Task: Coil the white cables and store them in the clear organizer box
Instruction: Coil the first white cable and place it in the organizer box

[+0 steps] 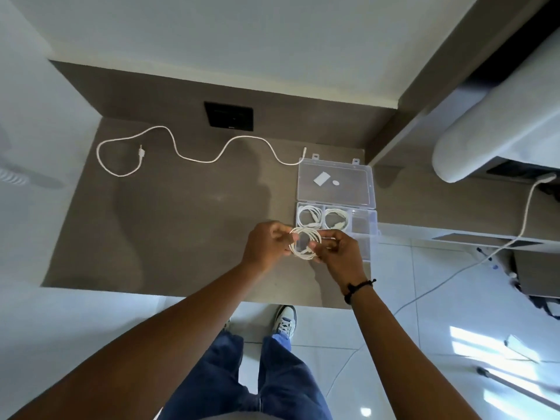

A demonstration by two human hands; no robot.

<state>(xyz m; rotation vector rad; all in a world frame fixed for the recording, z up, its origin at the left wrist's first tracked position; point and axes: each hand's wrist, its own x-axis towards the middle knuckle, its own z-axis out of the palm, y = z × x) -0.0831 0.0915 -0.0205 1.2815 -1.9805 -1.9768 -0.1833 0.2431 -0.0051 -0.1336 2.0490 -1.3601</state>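
A coiled white cable (305, 254) is held between both hands just above the brown desk, at the front left corner of the clear organizer box (365, 234). My left hand (266, 244) pinches the coil's left side and my right hand (339, 253) pinches its right side. The box lies open, its lid (335, 184) folded back. Two coiled cables fill its rear compartments, one on the left (309, 216) and one beside it (335, 218). A long loose white cable (197, 160) snakes across the back of the desk.
A black socket plate (228, 114) is set into the desk's back panel. The desk's front edge (181, 295) runs just below my hands. Another white cable (525, 219) hangs down on the right toward the tiled floor. A white rounded object (497, 128) sits at the right.
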